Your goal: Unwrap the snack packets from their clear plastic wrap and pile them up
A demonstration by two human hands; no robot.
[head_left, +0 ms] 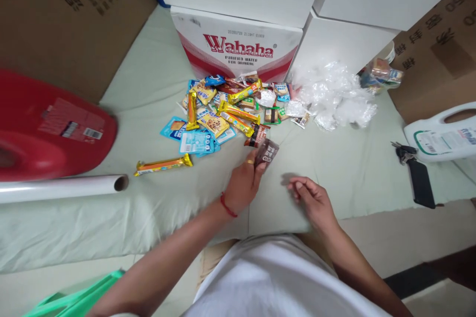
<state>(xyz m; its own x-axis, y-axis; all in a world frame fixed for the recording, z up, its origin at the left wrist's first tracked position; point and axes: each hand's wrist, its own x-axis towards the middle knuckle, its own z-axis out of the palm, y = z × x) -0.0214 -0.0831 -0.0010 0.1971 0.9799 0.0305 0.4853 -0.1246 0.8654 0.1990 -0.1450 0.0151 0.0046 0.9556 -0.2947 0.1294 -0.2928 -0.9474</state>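
Observation:
My left hand (243,183), with a red string on the wrist and a ring, pinches a dark brown snack packet (267,152) between thumb and fingers. The packet is at the near edge of a pile of wrapped snacks. Just behind it lies another brown packet (257,134). Beside the pile, light-blue packets (197,142) overlap under yellow ones (213,121). A single yellow snack bar (162,164) rests apart at the left. My right hand (310,198) is over the cloth, fingers curled toward the thumb, and nothing shows in it.
Behind the snacks stands a Wahaha carton (238,44). Crumpled clear plastic bags (334,96) are heaped to its right. A red jug (55,126) and a white roll (63,186) lie left; a white jug (446,133), keys (403,152) and a black phone-like object (421,183) lie right.

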